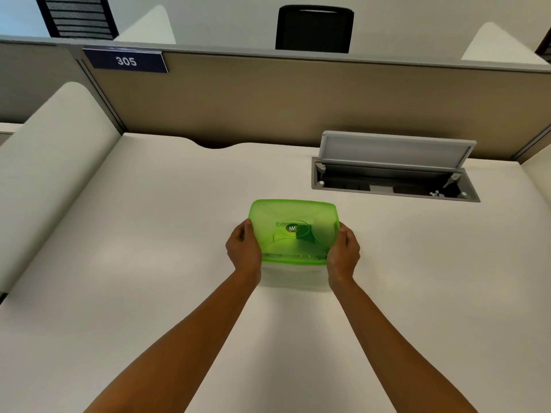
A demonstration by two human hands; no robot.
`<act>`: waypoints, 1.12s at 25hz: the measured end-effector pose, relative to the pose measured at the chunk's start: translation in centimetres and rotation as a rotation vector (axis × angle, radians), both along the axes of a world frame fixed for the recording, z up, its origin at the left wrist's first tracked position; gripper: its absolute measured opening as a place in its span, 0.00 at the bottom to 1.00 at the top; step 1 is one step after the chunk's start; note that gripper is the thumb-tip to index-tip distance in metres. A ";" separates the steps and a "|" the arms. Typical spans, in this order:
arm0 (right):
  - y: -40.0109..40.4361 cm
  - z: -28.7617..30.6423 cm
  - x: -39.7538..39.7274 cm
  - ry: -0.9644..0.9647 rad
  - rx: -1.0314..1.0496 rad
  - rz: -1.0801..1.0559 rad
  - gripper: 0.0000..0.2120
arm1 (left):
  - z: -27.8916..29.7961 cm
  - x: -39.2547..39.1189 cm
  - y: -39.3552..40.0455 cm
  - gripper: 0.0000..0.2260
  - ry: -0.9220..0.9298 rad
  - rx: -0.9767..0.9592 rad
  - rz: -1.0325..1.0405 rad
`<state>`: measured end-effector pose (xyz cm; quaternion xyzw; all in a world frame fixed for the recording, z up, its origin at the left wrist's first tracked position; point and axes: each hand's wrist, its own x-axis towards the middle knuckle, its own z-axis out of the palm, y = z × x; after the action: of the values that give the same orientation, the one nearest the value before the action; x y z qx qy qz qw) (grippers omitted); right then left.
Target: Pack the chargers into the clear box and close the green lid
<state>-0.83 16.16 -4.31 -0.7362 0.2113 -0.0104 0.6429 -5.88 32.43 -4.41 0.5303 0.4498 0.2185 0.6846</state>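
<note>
My left hand (pixel 243 248) and right hand (pixel 343 251) clasp the green lid (pixel 293 231) at its short ends. Its long axis runs between them. Each grip sits equally near.

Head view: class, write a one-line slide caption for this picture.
Both hands, left and right, grip the ends of the green lid on a box on the white desk.

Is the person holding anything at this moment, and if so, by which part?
Yes. Both hands grip the box with the green lid by its short ends: left hand at the left edge, right hand at the right edge.
</note>
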 end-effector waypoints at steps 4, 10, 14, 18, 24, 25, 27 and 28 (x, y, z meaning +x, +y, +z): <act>-0.1 -0.1 5.0 -0.048 -0.099 0.038 0.18 | 0.0 5.1 0.0 0.12 -0.005 -0.008 -0.015; -0.2 -1.3 9.9 -0.069 -0.128 0.033 0.17 | -0.6 10.2 0.7 0.10 0.002 0.011 -0.057; 0.3 -0.9 12.0 -0.093 -0.194 0.073 0.17 | -0.2 12.8 1.9 0.08 0.007 0.022 -0.114; 0.8 -0.9 12.4 -0.119 -0.255 0.086 0.18 | -0.2 13.9 2.9 0.11 0.049 0.056 -0.151; 1.0 -0.3 12.2 -0.101 -0.289 0.112 0.18 | 0.5 13.1 2.8 0.15 0.167 0.364 -0.273; 1.0 0.1 12.1 -0.091 -0.303 0.120 0.17 | 0.8 12.9 2.9 0.16 0.200 0.450 -0.327; 0.7 0.5 11.8 -0.076 -0.343 0.148 0.17 | 0.8 12.0 3.3 0.18 0.257 0.588 -0.432; 0.5 0.8 11.7 -0.086 -0.371 0.165 0.17 | 1.0 11.4 3.4 0.18 0.271 0.619 -0.471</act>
<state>10.89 16.69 -3.55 -0.8556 0.1172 -0.0277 0.5034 5.55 35.82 -3.42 0.8236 0.3151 0.1089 0.4588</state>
